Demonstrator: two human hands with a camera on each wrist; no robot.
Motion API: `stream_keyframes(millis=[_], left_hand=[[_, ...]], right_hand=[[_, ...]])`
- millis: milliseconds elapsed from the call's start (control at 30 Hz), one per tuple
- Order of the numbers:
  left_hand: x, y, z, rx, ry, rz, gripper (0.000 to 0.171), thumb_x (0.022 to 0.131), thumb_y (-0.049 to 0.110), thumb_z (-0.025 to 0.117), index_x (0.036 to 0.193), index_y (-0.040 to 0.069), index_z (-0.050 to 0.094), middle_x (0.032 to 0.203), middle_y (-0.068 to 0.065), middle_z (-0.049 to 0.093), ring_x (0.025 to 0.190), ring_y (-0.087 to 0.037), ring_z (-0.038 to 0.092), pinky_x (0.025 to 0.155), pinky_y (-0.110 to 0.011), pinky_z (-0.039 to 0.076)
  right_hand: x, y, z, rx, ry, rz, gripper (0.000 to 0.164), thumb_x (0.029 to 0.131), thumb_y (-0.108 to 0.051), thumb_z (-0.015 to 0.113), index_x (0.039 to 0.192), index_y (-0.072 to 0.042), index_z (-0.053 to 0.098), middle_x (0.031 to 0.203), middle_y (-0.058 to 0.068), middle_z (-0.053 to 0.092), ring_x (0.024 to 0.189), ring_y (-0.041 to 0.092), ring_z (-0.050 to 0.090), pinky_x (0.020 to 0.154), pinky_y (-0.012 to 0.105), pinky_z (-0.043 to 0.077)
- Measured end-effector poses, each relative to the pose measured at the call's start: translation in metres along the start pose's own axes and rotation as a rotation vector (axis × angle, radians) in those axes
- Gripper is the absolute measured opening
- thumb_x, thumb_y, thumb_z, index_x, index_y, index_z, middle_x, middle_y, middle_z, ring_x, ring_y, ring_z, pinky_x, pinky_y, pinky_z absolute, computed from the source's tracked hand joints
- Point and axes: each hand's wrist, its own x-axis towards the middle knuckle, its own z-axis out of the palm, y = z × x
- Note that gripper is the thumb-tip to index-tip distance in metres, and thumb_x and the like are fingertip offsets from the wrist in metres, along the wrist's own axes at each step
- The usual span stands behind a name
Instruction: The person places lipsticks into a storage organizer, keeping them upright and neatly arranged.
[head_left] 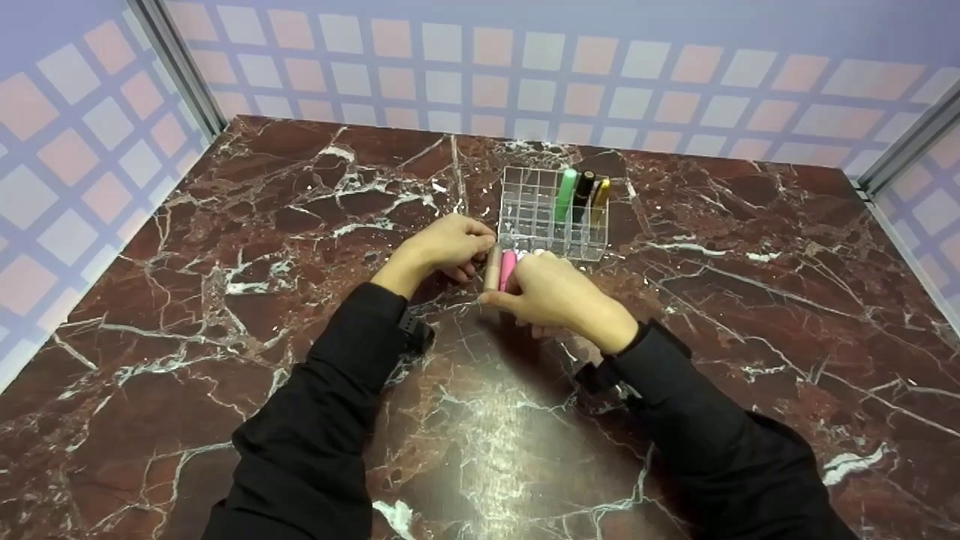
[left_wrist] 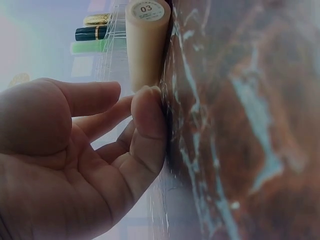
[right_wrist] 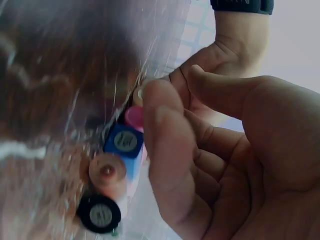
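Observation:
A beige cosmetic tube [head_left: 493, 268] labelled 03 and a pink tube [head_left: 508, 267] lie side by side against the front of a clear compartment organizer [head_left: 519, 196]. My left hand [head_left: 454, 246] is at the left of the beige tube, fingers loosely bent, fingertips right by its far end in the left wrist view. Over the row hovers my right hand [head_left: 559, 294], hiding part of it; its thumb reaches toward the beige tube's near end. The right wrist view shows a blue square-ended tube [right_wrist: 125, 141], a peach tube [right_wrist: 107, 171] and a black-capped tube [right_wrist: 100, 214] in the same row.
Green [head_left: 565, 193], black [head_left: 583, 195] and gold [head_left: 601, 199] tubes stand leaning in the organizer's back right compartments. The dark red marbled table [head_left: 225, 360] extends all around. Patterned panels [head_left: 450, 67] border its back and sides.

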Motion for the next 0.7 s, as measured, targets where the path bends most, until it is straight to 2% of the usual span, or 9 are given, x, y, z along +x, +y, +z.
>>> stream_keyframes(millis=[100,233,500,700], left_hand=[[-0.001,0.001,0.001,-0.007,-0.005,-0.004,0.030,0.098,0.018,0.047,0.119,0.002,0.060,0.085,-0.018,0.054,0.061,-0.020,0.054,0.061,-0.034,0.056],[-0.001,0.001,0.002,0.003,-0.002,-0.008,0.027,0.098,0.018,0.047,0.112,0.001,0.063,0.083,-0.016,0.053,0.060,-0.018,0.054,0.061,-0.034,0.056],[-0.001,0.000,0.001,0.034,0.003,-0.008,0.026,0.098,0.020,0.048,0.108,0.002,0.065,0.079,-0.014,0.053,0.059,-0.017,0.053,0.059,-0.031,0.055],[-0.002,0.001,0.001,0.051,0.007,-0.015,0.026,0.097,0.020,0.050,0.103,0.000,0.065,0.081,-0.017,0.057,0.059,-0.017,0.054,0.061,-0.033,0.056]], right_hand=[[0.002,-0.003,0.003,0.043,-0.022,0.023,0.040,0.088,-0.045,0.060,0.080,-0.007,0.066,0.061,0.006,0.064,0.045,0.019,0.061,0.042,0.037,0.053],[0.004,-0.003,0.006,0.054,-0.010,0.031,0.035,0.087,-0.045,0.061,0.081,-0.011,0.061,0.062,0.007,0.064,0.043,0.017,0.060,0.039,0.033,0.052],[0.008,0.000,0.009,0.058,0.014,0.051,0.034,0.088,-0.043,0.061,0.079,-0.010,0.060,0.055,0.004,0.062,0.041,0.016,0.059,0.036,0.030,0.050],[0.011,0.001,0.011,0.056,0.039,0.044,0.031,0.088,-0.041,0.061,0.080,-0.010,0.059,0.054,0.003,0.061,0.040,0.015,0.058,0.036,0.029,0.050]])
